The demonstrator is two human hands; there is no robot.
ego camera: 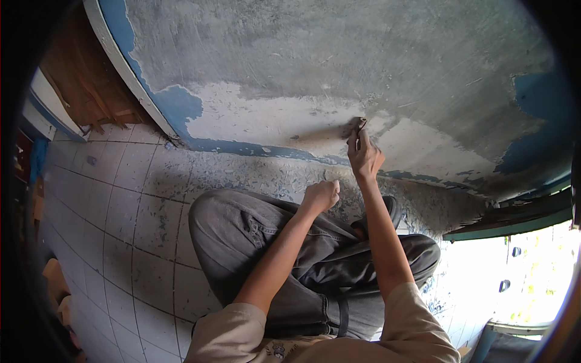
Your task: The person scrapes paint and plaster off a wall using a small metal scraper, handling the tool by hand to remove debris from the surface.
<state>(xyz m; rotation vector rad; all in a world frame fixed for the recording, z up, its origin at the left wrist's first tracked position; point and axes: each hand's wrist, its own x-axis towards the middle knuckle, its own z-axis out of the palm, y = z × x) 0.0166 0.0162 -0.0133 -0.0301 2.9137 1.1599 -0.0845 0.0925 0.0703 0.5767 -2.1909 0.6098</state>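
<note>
My right hand (366, 156) is stretched out to the lower part of the wall (281, 113), gripping a small brownish tool (362, 121) with a round end against its surface. The tool's working edge is hidden by the fingers and shadow. On the wall, bare grey plaster (317, 50) lies above an irregular whitish band. Blue paint (179, 104) survives in ragged patches at both sides and along the bottom. My left hand (321, 196) is curled into a loose fist above my crossed legs (254, 222), with nothing seen in it.
Paint flakes (263, 174) litter the tiled floor (118, 208) along the wall's foot. A door frame (131, 68) and worn brown door (91, 68) stand at left. Cardboard (56, 277) lies at the far left. At right are a green-edged board (513, 225) and a bright opening.
</note>
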